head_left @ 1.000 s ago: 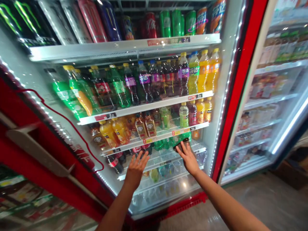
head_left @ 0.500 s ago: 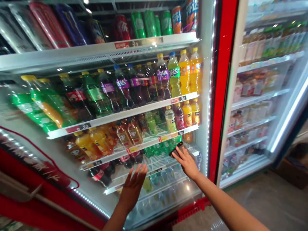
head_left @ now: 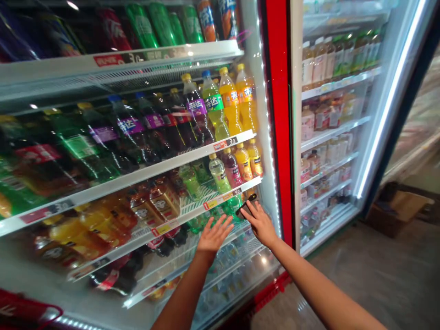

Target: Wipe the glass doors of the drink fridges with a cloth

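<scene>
Head view: your left hand (head_left: 215,235) is empty, fingers spread, before lower fridge shelves (head_left: 188,216); your right hand (head_left: 261,225) lies over a dark flat object (head_left: 252,198) near green bottles (head_left: 235,203), its grip unclear.

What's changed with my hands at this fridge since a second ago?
The view swung right, shifting the coloured plastic drink bottles leftward in frame. Your bare left hand moved right, nearer your bare right hand. Nothing was visibly taken or released: the right still holds the flat black object, the left stays open.
</scene>
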Demonstrator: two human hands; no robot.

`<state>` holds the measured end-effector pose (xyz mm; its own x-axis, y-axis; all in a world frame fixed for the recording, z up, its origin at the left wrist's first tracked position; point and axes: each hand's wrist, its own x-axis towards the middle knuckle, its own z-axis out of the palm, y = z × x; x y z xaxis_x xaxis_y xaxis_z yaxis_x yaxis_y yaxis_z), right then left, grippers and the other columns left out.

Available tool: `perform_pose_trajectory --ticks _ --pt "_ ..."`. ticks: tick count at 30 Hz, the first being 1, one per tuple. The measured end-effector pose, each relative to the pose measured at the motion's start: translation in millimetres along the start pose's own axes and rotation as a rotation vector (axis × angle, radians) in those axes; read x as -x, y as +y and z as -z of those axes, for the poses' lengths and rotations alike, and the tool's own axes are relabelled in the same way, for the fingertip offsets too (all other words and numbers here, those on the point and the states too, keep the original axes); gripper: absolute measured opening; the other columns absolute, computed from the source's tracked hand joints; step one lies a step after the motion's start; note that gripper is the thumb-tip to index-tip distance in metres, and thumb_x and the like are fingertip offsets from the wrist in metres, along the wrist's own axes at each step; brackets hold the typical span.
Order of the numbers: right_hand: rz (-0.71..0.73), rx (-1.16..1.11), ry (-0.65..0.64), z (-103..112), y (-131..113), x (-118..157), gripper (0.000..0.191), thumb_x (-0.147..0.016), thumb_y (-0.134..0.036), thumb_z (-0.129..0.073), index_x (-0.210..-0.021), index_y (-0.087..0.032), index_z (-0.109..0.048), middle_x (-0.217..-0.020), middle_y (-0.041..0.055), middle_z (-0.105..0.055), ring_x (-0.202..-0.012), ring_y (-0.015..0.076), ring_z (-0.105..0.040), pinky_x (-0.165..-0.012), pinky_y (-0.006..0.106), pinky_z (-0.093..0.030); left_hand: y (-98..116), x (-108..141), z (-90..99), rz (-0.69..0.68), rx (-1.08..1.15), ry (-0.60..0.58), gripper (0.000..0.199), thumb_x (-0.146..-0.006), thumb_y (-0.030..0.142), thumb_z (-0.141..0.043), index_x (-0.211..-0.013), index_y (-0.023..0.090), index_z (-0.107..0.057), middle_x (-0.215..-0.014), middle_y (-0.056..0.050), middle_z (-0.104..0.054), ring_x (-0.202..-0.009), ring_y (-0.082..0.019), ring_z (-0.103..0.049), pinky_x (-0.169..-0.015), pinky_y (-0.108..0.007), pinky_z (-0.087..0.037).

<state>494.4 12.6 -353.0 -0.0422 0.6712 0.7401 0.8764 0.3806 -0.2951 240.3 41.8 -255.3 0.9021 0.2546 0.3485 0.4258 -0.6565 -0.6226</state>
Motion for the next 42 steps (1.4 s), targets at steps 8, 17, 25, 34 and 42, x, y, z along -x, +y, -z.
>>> perform_pose_trajectory --ticks 8,17,25,34,42 --pt "-0.380 -0.014 0.176 -7 38 24 0.106 -0.078 0.006 -0.046 -0.161 -0.038 0.003 -0.169 0.0023 0.012 -0.154 0.0368 0.001 -0.113 0.062 -0.042 -6 2 -24.0 0.039 0.011 0.006 0.061 -0.097 0.012 -0.050 -0.150 0.040 -0.043 -0.154 0.008 -0.045 -0.150 -0.014 -0.031 -0.130 -0.043 -0.011" --pt "-0.283 0.054 0.181 -4 70 17 0.112 -0.071 0.008 -0.047 -0.160 -0.043 -0.003 -0.169 -0.0036 0.007 -0.155 0.0353 -0.002 -0.117 0.062 -0.035 -5 -2 -6.6 -0.016 -0.097 -0.078 0.070 -0.094 0.006 -0.050 -0.153 0.041 -0.036 -0.164 0.011 -0.028 -0.156 -0.013 -0.004 -0.129 -0.044 0.008" --pt "-0.319 0.094 0.190 -4 72 5 0.116 -0.067 0.009 -0.043 -0.160 -0.042 0.002 -0.169 -0.0050 0.014 -0.154 0.0338 0.008 -0.119 0.061 -0.032 -4 -3 -7.8 0.002 0.000 -0.133 0.078 -0.092 0.000 -0.044 -0.156 0.042 -0.029 -0.165 0.011 -0.026 -0.155 -0.011 0.000 -0.128 -0.047 0.007" --pt "-0.599 -0.036 0.348 -9 93 23 0.101 -0.079 0.004 -0.037 -0.161 -0.036 0.007 -0.169 -0.0013 0.018 -0.156 0.0319 0.000 -0.121 0.061 -0.028 -3 -3 -6.4 0.024 0.068 -0.132 0.086 -0.089 -0.002 -0.044 -0.157 0.045 -0.023 -0.165 0.012 -0.025 -0.156 -0.011 -0.002 -0.128 -0.048 0.001" --pt "-0.580 0.020 0.329 -8 99 17 0.091 -0.086 -0.003 -0.037 -0.163 -0.034 0.000 -0.170 -0.0016 0.011 -0.157 0.0295 0.000 -0.122 0.058 -0.027 -1 -2 -15.8 0.039 0.053 -0.078 0.082 -0.089 -0.003 -0.042 -0.157 0.042 -0.027 -0.164 0.011 -0.029 -0.156 -0.011 -0.003 -0.128 -0.047 0.005"
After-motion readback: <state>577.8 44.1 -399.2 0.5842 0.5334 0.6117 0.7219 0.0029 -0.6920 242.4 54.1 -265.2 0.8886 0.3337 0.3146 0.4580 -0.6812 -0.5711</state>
